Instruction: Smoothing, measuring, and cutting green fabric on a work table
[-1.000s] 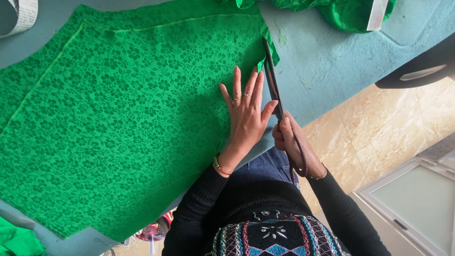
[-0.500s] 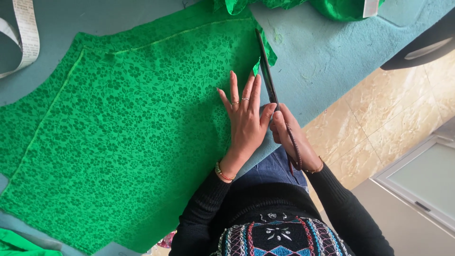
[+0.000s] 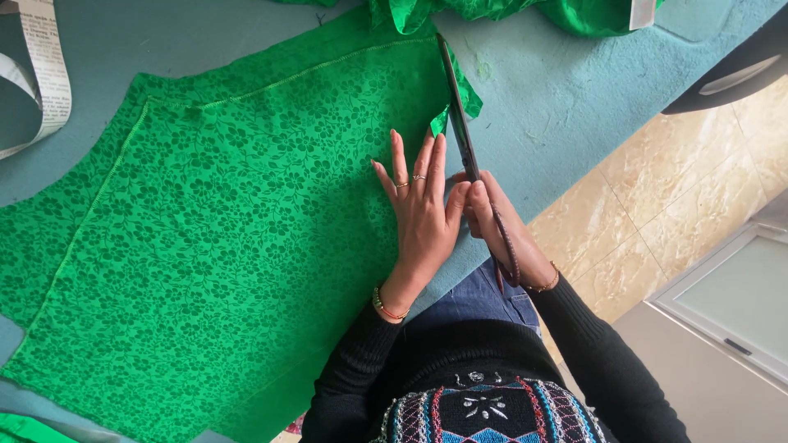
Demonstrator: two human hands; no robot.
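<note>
A large piece of green floral-patterned fabric [image 3: 222, 238] lies flat on a blue-grey table [image 3: 566, 107]. My left hand [image 3: 423, 217] presses flat on the fabric near its right edge, fingers together and pointing away from me. My right hand [image 3: 501, 230] grips the handles of long dark scissors [image 3: 460, 123], whose blades run along the fabric's right edge. A narrow green strip [image 3: 468, 94] curls away beside the blades.
More crumpled green fabric [image 3: 525, 12] lies at the table's far edge. A white measuring tape [image 3: 41, 74] curves at the upper left. A dark rounded object [image 3: 730, 74] sits at the upper right. Tiled floor [image 3: 657, 205] and a white cabinet [image 3: 730, 303] lie to the right.
The view has shifted a little and the scissors' blades have advanced farther along the fabric edge. My left hand stays flat on the fabric.
</note>
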